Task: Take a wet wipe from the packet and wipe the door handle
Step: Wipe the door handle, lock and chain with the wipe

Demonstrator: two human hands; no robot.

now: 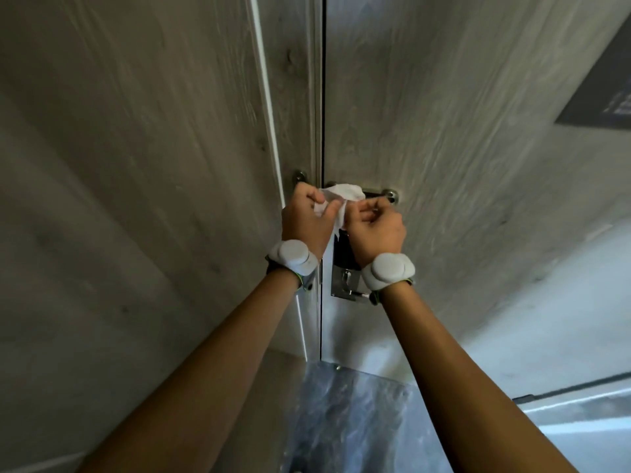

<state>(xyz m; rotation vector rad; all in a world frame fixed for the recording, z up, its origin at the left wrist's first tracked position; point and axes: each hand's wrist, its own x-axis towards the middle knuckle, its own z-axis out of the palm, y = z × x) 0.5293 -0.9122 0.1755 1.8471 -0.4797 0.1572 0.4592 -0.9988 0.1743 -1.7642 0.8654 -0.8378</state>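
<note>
Wipe (342, 193) over door handle (381, 194) (lock plate (344, 283) below)

A grey wood-grain wall panel (119, 165) fills the left and a matching grey wood-grain door leaf (461, 131) the right, with a narrow dark vertical gap (322, 97) between them. A dark rectangular sign (604, 87) sits upper right. A shiny mottled metal sheet (358, 421) lies below.

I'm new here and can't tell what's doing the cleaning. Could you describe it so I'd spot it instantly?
Find the grey wood-grain door and follow its left edge down to the metal door handle. Over that handle, pinched between the left hand and the right hand, sits the wet wipe. It alone is crumpled and bright white; the pale wristbands below are smooth and rounded.
</note>
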